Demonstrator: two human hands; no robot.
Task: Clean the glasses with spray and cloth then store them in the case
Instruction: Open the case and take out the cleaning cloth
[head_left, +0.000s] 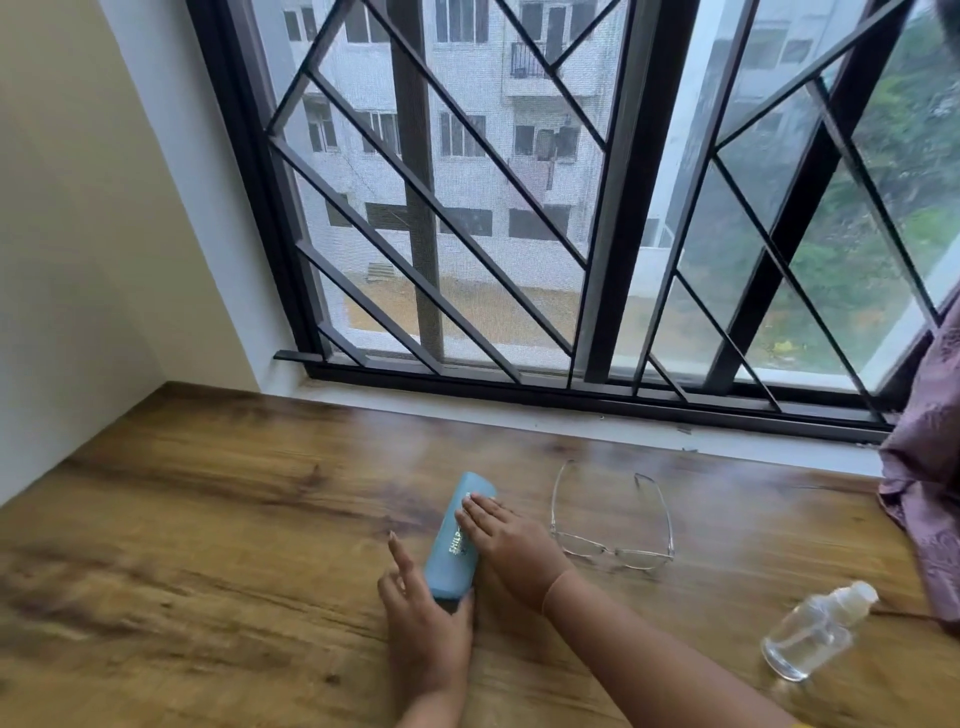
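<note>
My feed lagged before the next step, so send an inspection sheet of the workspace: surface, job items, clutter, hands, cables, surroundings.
Surface: wooden table, grained finish.
Job's things: blue case closed, lying flat; glasses to its right, apart from it, temples unfolded; clear spray bottle on its side at the right; cleaning cloth not seen.
Clutter: nothing seen.
Hands: right hand flat on the case, fingers straight; left hand at the case's near end, thumb touching it, grip unclear.
Cables: nothing seen.
Surroundings: barred window beyond the table; purple fabric at the right edge.
</note>
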